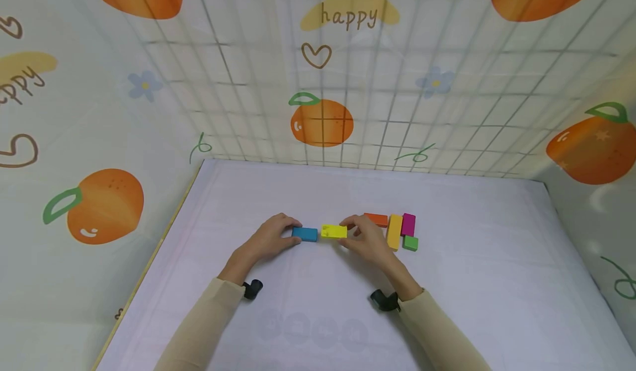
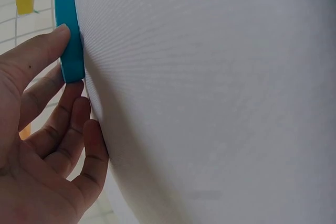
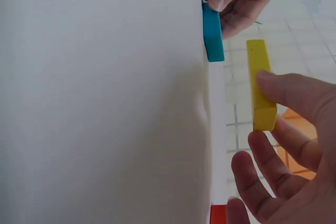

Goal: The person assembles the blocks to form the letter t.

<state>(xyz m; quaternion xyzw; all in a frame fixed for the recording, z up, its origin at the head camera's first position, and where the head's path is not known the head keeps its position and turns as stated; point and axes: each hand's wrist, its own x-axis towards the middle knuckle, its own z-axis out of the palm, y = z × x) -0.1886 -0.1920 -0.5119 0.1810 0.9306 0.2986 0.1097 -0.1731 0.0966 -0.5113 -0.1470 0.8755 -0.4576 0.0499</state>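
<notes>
A blue block (image 1: pixel 305 234) lies flat on the white table, and my left hand (image 1: pixel 273 235) pinches its left end between thumb and fingers. In the left wrist view the thumb presses the side of this blue block (image 2: pixel 71 51) while the other fingers stay loosely bent. Just to the right, my right hand (image 1: pixel 369 242) pinches a yellow block (image 1: pixel 333 231) by its right end. The right wrist view shows the yellow block (image 3: pixel 258 87) raised off the tabletop. A small gap separates the blue and yellow blocks.
Right of my right hand lie an orange-red block (image 1: pixel 376 220), an orange-yellow block (image 1: pixel 394 232), a magenta block (image 1: pixel 408 224) and a small green block (image 1: pixel 410 243), grouped close together. A patterned cloth wall (image 1: pixel 258 122) rises behind the white table (image 1: pixel 497 260).
</notes>
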